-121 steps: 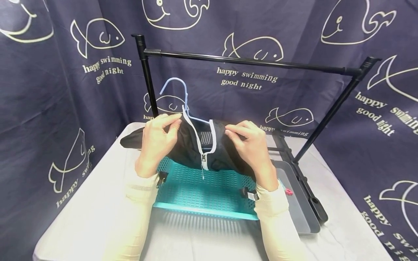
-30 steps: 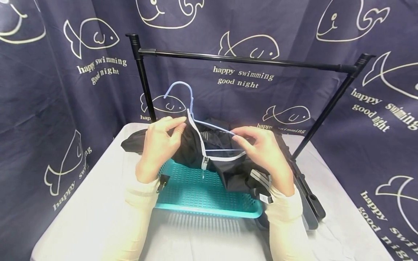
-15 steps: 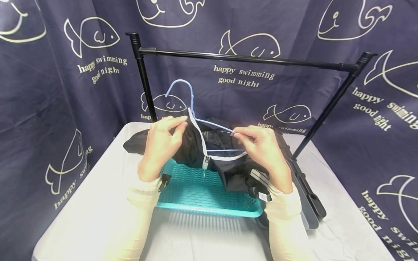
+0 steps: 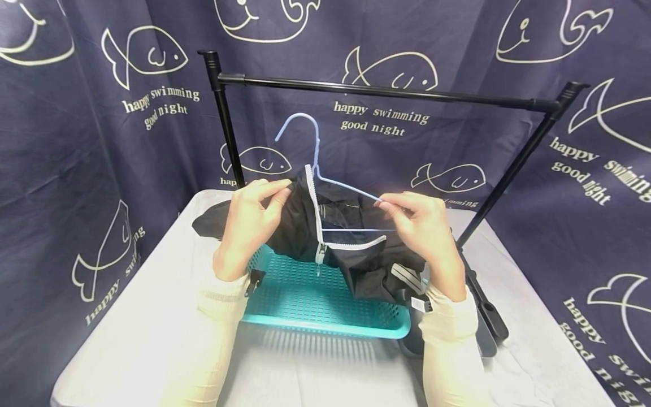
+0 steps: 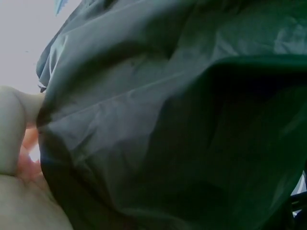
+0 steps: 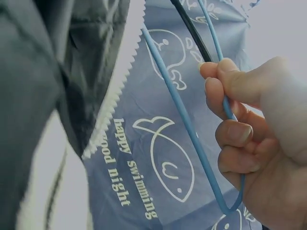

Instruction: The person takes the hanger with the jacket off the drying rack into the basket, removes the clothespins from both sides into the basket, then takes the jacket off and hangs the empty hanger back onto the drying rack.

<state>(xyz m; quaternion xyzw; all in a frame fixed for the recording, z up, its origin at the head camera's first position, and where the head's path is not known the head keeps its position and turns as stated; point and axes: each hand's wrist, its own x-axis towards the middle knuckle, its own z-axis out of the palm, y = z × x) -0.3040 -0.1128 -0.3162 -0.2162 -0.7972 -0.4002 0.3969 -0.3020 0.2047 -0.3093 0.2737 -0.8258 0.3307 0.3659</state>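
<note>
In the head view a black zip-up jacket (image 4: 295, 226) with a white zipper (image 4: 321, 251) hangs partly unzipped over the basket. My left hand (image 4: 251, 226) pinches its cloth beside the left zipper edge; its dark fabric fills most of the left wrist view. A light-blue clothes hanger (image 4: 317, 147) stands hook up, its left arm hidden inside the jacket. With thumb and fingers, my right hand (image 4: 424, 232) grips the hanger's right arm. In the right wrist view, the hanger's rounded right end (image 6: 230, 208) is bare of cloth. The jacket's right front sags low under my right wrist.
A teal basket (image 4: 330, 329) sits below the jacket on the white table (image 4: 127, 328). Behind it rises a black rack with a horizontal bar (image 4: 381, 90). A grey tray (image 4: 486, 343) lies at the right by the rack's foot. A patterned navy curtain (image 4: 152, 135) closes off the back.
My right hand has let go of the jacket's right edge and taken the hanger's arm. The hanger has since shifted right and slightly up; the jacket's right front has dropped. My left hand keeps its hold.
</note>
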